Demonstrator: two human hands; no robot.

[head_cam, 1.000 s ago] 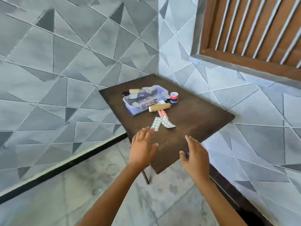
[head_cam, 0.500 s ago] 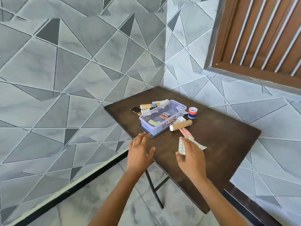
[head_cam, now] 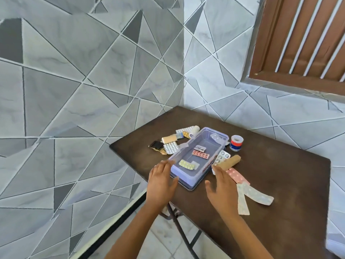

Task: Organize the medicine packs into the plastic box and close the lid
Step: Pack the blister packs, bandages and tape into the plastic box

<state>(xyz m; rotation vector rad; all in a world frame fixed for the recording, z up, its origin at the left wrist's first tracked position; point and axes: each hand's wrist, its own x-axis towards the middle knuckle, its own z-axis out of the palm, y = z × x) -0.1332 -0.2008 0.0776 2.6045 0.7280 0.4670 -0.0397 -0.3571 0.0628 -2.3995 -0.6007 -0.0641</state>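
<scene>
Both hands open with fingers spread, left hand [head_cam: 162, 181] at the near left corner of the clear plastic box [head_cam: 197, 157], right hand [head_cam: 221, 187] just right of it, blister packs [head_cam: 200, 153] inside, brown counter [head_cam: 280, 176], pink strip [head_cam: 237, 175], two pale strips [head_cam: 255, 195] near right.

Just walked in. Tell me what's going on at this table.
A person is sorting medicine packs into a clear plastic box on a brown table. Both hands are open and empty: the left hand is at the box's near left corner, the right hand just right of it. A few blister packs already lie inside. More packs, bandage rolls and a tape roll lie around the box. No lid on it yet.
</scene>
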